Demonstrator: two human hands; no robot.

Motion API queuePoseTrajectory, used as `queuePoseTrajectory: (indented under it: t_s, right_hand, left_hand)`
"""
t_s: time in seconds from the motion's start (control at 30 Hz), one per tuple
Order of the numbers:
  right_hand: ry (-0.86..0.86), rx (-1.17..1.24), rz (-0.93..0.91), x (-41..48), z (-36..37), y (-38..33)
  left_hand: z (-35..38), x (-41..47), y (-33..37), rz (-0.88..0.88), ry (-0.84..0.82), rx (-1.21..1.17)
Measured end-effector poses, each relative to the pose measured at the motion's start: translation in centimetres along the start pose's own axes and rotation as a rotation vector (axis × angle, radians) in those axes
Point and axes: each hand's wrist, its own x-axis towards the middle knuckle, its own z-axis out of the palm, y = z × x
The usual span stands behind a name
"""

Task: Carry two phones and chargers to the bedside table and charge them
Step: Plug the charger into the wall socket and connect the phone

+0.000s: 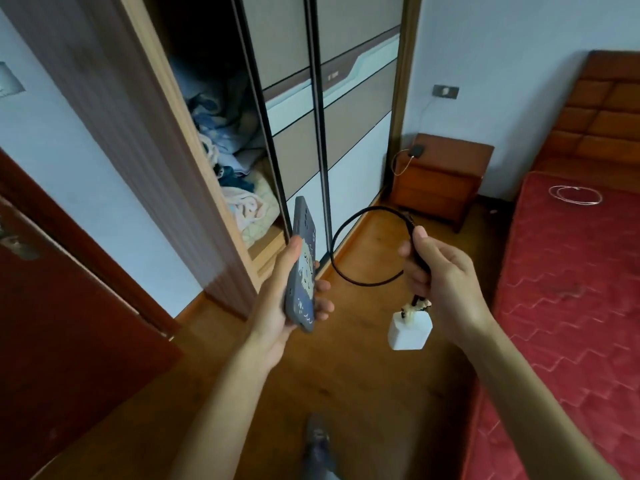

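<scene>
From the head camera, the left hand (pixel 277 306) holds a phone (pixel 302 268) in a dark illustrated case, edge-on and roughly upright, with the thumb along its near side and the fingers (pixel 320 289) curled round the far side, closed firmly on it. The right hand (pixel 440 275) is pinched shut on a black cable (pixel 353 268), which springs out in a loop to the left of the fist; a white charger plug (pixel 410 330) dangles below the hand on a frayed-looking joint.

The bedside table (pixel 446 174) stands far off in the corner, between the sliding wardrobe (pixel 311 98) on the left and the red bed (pixel 571 289) on the right. A small dark device with a thin wire (pixel 415 151) already lies on its far left corner, apparently wired to the wall socket (pixel 446 91) above it. A white coiled cable (pixel 575 195) lies on the bed.

The phone is likely rigid, smooth and breakable, so a grip across its long edges suits it. The cable is limp yet springy; the plug is light and hard, and is better taken by its body than by the worn joint, which could tear.
</scene>
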Motion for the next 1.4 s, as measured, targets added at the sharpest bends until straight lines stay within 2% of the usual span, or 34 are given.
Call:
queuePoseTrajectory:
  t_s: [0.2, 0.3, 0.63, 0.77, 1.07, 1.4]
  right_hand:
    - [0.15, -0.039, -0.051, 8.1, -0.5, -1.0]
    - [0.199, -0.045, -0.072, 12.8, -0.6, -1.7]
    - [0.317, 0.005, -0.134, 28.3, -2.3, -3.0]
    - [0.354, 0.009, -0.183, 33.8, -3.9, -2.7]
    - [0.391, 0.034, -0.19, 47.7, -10.3, -0.6]
    - [0.396, 0.116, -0.195, 67.0, -20.3, -2.8]
  left_hand:
    - [2.2, 10.2, 4.1, -0.034, -0.112, 0.019]
    - [3.0, 15.6, 6.6, -0.013, -0.102, 0.069]
    - [6.0, 32.1, 12.7, 0.008, -0.254, 0.158]
    - [7.4, 37.8, 13.4, -0.014, -0.252, 0.171]
    - [13.7, 53.0, 14.3, -0.05, -0.289, 0.212]
    - [24.9, 71.9, 19.8, 0.025, -0.303, 0.278]
